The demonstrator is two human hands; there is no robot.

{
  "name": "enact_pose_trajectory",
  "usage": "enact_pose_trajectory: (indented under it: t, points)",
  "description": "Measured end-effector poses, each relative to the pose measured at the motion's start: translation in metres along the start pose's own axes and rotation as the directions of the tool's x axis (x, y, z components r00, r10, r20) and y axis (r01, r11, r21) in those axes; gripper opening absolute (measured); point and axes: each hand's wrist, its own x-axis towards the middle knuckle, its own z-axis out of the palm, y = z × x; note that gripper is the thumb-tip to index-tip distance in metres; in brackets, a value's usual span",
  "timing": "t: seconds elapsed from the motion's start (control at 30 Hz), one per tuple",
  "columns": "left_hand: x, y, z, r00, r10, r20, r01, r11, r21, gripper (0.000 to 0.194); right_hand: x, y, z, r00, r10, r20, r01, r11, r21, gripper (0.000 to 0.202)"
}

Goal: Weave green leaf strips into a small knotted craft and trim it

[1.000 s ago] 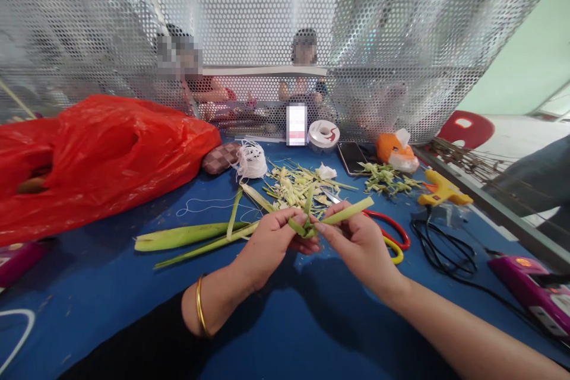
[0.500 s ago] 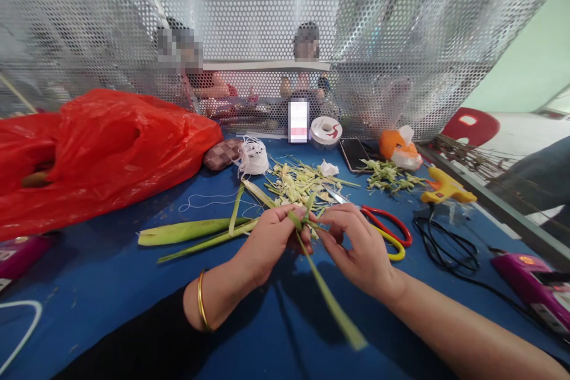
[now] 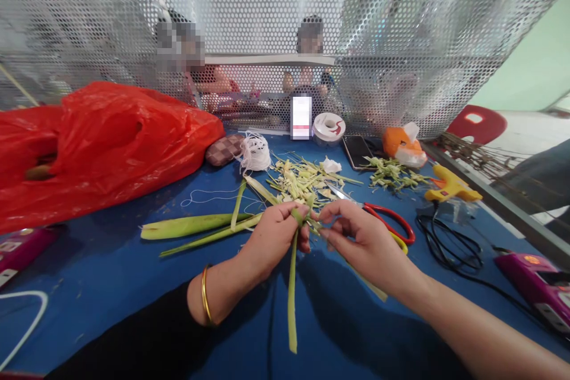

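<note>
My left hand (image 3: 275, 230) pinches a folded knot of green leaf strips between thumb and fingers, above the blue table. From that knot a long leaf strip (image 3: 292, 303) hangs nearly straight down. Close by on the right, my right hand (image 3: 367, 243) has thumb and fingertips together on another strip, whose pale end (image 3: 376, 291) shows below the palm. The fingers partly hide the knot. Red-and-yellow-handled scissors (image 3: 392, 214) lie just beyond my right hand. Left of my left hand are a wide green leaf stalk (image 3: 191, 226) and a thinner stalk (image 3: 209, 238).
Leaf scraps (image 3: 298, 178) are heaped behind my hands, near a bundle of white string (image 3: 255, 153). A ribbon spool (image 3: 328, 128), phone (image 3: 356, 151), tissue pack (image 3: 403, 145) and yellow glue gun (image 3: 452, 184) with cable stand rightward. A red plastic bag (image 3: 133, 142) fills the left. Two people sit behind the perforated sheet.
The long strip that slanted toward the lower right now hangs almost vertically. A second strip's end has come into sight beneath my right hand. Both hands keep nearly the same place.
</note>
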Motion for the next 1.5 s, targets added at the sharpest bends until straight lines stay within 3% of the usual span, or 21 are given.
enact_pose_trajectory:
  t: [0.1, 0.23, 0.37, 0.57, 0.63, 0.73, 0.83, 1.0, 1.07, 1.17, 1.23, 1.3, 1.5]
  points:
    - [0.001, -0.001, 0.000, 1.000, -0.006, -0.020, 0.006, 1.000, -0.003, 0.028, 0.001, -0.001, -0.001, 0.996, 0.050, 0.072, -0.061, 0.987, 0.152, 0.017]
    - [0.003, -0.003, -0.001, 0.998, -0.032, -0.044, 0.031, 0.999, -0.022, 0.029, 0.003, 0.000, 0.000, 0.988, -0.146, 0.052, 0.141, 0.986, 0.093, 0.021]
    - [0.003, -0.003, 0.001, 0.999, -0.036, -0.003, 0.036, 0.997, -0.068, 0.029, 0.003, 0.001, 0.000, 0.928, -0.322, 0.186, 0.306, 0.945, 0.113, 0.031]
    - [0.002, -0.002, 0.000, 1.000, -0.019, -0.011, 0.018, 0.993, -0.115, 0.032, 0.003, 0.006, -0.004, 0.921, -0.313, 0.231, 0.284, 0.947, 0.149, 0.024]
    - [0.002, -0.004, 0.001, 0.999, -0.030, -0.011, 0.028, 0.992, -0.126, 0.031, 0.002, 0.009, -0.001, 0.903, -0.363, 0.231, 0.360, 0.931, 0.059, 0.023]
    - [0.001, -0.009, 0.004, 1.000, -0.017, -0.025, 0.015, 0.995, -0.102, 0.028, -0.001, 0.011, 0.008, 0.838, -0.497, 0.226, 0.541, 0.811, -0.221, 0.022]
    - [0.000, -0.013, 0.008, 1.000, -0.013, -0.026, 0.010, 0.995, -0.098, 0.028, -0.004, 0.009, 0.017, 0.772, -0.602, 0.204, 0.616, 0.628, -0.475, 0.016]
    - [-0.003, -0.015, 0.011, 0.999, -0.029, 0.022, 0.032, 0.991, -0.128, 0.026, -0.005, 0.007, 0.019, 0.690, -0.684, 0.237, 0.663, 0.466, -0.586, 0.022]
    - [-0.003, -0.013, 0.011, 0.999, -0.044, 0.023, 0.046, 0.992, -0.121, 0.026, -0.004, 0.008, 0.014, 0.700, -0.682, 0.212, 0.667, 0.517, -0.536, 0.020]
    - [-0.002, -0.010, 0.009, 0.997, -0.078, 0.017, 0.080, 0.988, -0.133, 0.026, -0.001, 0.007, 0.003, 0.788, -0.611, 0.077, 0.599, 0.732, -0.326, 0.012]
    - [-0.001, -0.007, 0.007, 0.995, -0.098, 0.023, 0.101, 0.984, -0.150, 0.024, 0.002, 0.006, -0.006, 0.828, -0.551, 0.106, 0.561, 0.813, -0.156, 0.009]
    - [-0.001, -0.004, 0.004, 0.993, -0.118, 0.032, 0.122, 0.978, -0.172, 0.022, 0.006, 0.006, -0.015, 0.815, -0.553, 0.174, 0.574, 0.812, -0.107, 0.008]
    - [0.001, -0.003, 0.000, 0.989, -0.138, 0.060, 0.149, 0.957, -0.247, 0.022, 0.012, 0.019, -0.026, 0.724, -0.608, 0.326, 0.689, 0.651, -0.317, 0.020]
